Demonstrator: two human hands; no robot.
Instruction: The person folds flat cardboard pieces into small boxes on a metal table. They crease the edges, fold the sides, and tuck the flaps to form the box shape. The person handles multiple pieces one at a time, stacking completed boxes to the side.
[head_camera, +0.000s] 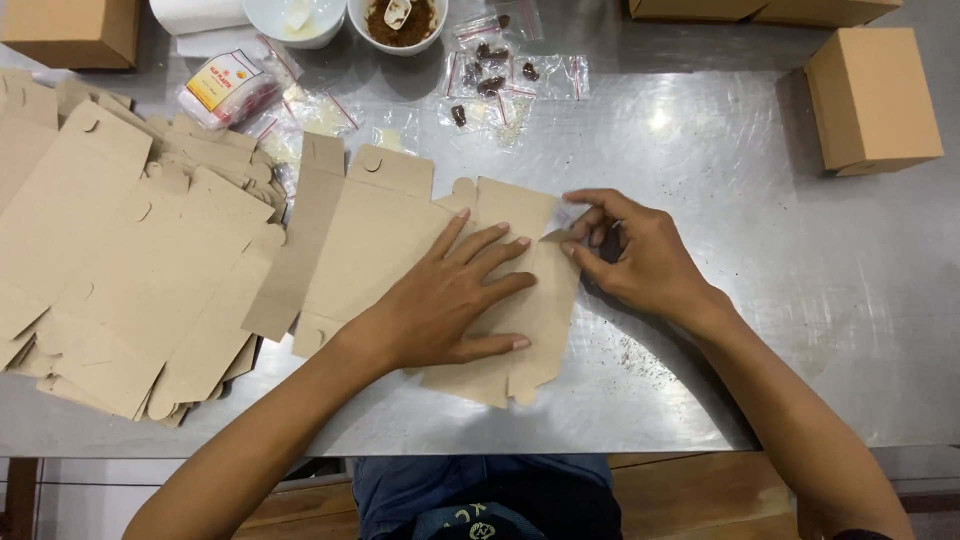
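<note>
Brown cardboard is being worked on a steel counter (760, 230): one flat box blank (400, 235) is pressed down by the left hand (450, 295), whose fingers are spread wide and flat across it. A flap at the blank's right edge is pinched between the fingertips of the right hand (630, 255), which is curled narrow around it. The blank lies at the middle of the counter, not yet raised into a box shape, so the folding is judged barely begun. A stack of unfolded blanks (120, 250) is seen to the left, while a finished box (872, 98) stands well apart at the right. Small clear bags (495, 80) and two white bowls (400, 25) are set along the far edge.
</note>
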